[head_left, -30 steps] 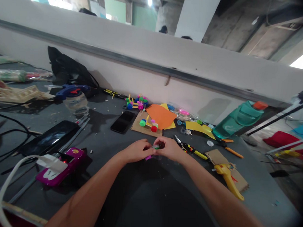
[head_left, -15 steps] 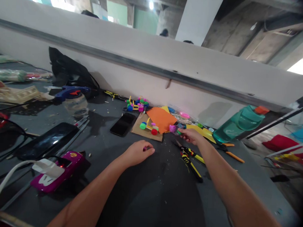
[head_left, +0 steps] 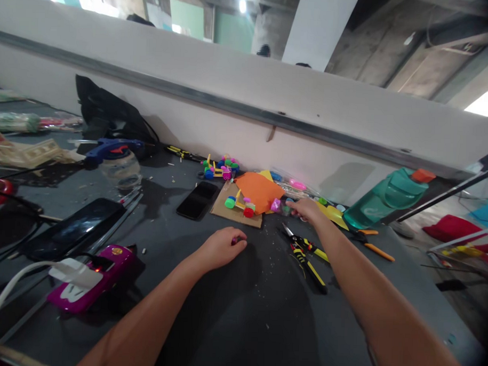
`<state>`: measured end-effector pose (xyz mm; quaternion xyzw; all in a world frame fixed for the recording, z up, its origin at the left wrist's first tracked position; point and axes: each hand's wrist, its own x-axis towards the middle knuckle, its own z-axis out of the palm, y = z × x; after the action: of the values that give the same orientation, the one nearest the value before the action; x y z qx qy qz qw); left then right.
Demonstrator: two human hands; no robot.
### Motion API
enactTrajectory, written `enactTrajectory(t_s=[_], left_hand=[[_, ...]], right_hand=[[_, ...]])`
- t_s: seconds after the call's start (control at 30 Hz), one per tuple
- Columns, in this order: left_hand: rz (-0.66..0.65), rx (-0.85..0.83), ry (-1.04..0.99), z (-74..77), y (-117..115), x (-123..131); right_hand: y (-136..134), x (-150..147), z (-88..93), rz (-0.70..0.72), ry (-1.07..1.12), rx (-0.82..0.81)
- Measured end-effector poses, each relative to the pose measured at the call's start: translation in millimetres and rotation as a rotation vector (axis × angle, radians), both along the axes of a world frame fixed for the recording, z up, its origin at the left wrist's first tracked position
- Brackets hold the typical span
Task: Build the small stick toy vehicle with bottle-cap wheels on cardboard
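My left hand point(head_left: 222, 247) rests low over the dark table with its fingers curled round a small purple piece point(head_left: 234, 240), mostly hidden. My right hand point(head_left: 305, 208) is at a clear plastic bag of small coloured pieces point(head_left: 284, 206), its fingers bent; whatever is between them is hidden. A purple piece point(head_left: 275, 205) shows in the bag's left part. Between the hands, a little toy car point(head_left: 240, 204) with green, red and pink wheels and a yellow frame stands on a cardboard piece point(head_left: 248, 220). Orange sheet material point(head_left: 260, 190) lies behind it.
Yellow-black pliers point(head_left: 309, 265) lie below my right hand, orange-handled pliers point(head_left: 375, 249) farther right. A green bottle point(head_left: 381, 201) stands at the right. At left are a phone point(head_left: 197, 200), a purple power strip point(head_left: 92, 279), a glue gun point(head_left: 115, 149) and more toy parts point(head_left: 218, 169).
My right hand has shifted slightly, and the green piece seen at its fingertips earlier no longer shows there. My left hand has barely moved and keeps its purple piece.
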<state>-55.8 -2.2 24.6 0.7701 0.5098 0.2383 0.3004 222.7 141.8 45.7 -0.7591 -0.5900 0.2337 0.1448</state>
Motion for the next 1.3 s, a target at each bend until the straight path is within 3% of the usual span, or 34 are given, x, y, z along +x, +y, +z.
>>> enactTrajectory(t_s=[0.13, 0.27, 0.33, 0.47, 0.53, 0.67, 0.8, 0.87, 1.07, 1.3], left_hand=[[0.056, -0.047, -0.112, -3.2, -0.6, 5.7], [0.119, -0.412, -0.500, -8.5, -1.5, 19.2], [0.140, -0.585, -0.772, -8.4, -3.1, 26.5], [0.144, -0.721, -1.086, -1.8, -7.3, 33.5], [0.155, -0.743, -1.098, 1.1, -8.9, 33.6], [0.237, -0.795, -1.057, 0.6, -10.7, 34.4], [0.156, -0.807, -1.061, -2.2, -10.9, 36.0], [0.117, -0.761, -1.013, -2.3, -9.8, 35.2], [0.161, -0.580, -0.728, -3.5, -5.6, 31.4], [0.102, -0.430, -0.519, -12.3, -4.0, 27.7]], right_hand=[[-16.7, 5.0, 19.2, -0.064, -0.016, 0.163], [-62.9, -18.9, 26.8, -0.059, 0.001, 0.395], [-95.3, -44.1, 18.9, 0.162, 0.184, 0.559], [-145.0, -90.3, -8.7, 0.556, 0.381, 0.573], [-154.0, -99.9, -20.6, 0.630, 0.389, 0.591], [-151.9, -97.2, -35.7, 0.629, 0.380, 0.623], [-147.6, -90.1, -40.1, 0.573, 0.429, 0.648], [-147.0, -88.5, -40.1, 0.541, 0.451, 0.652], [-145.7, -88.2, -41.4, 0.493, 0.442, 0.638], [-145.4, -85.0, -41.2, 0.645, 0.519, 0.636]])
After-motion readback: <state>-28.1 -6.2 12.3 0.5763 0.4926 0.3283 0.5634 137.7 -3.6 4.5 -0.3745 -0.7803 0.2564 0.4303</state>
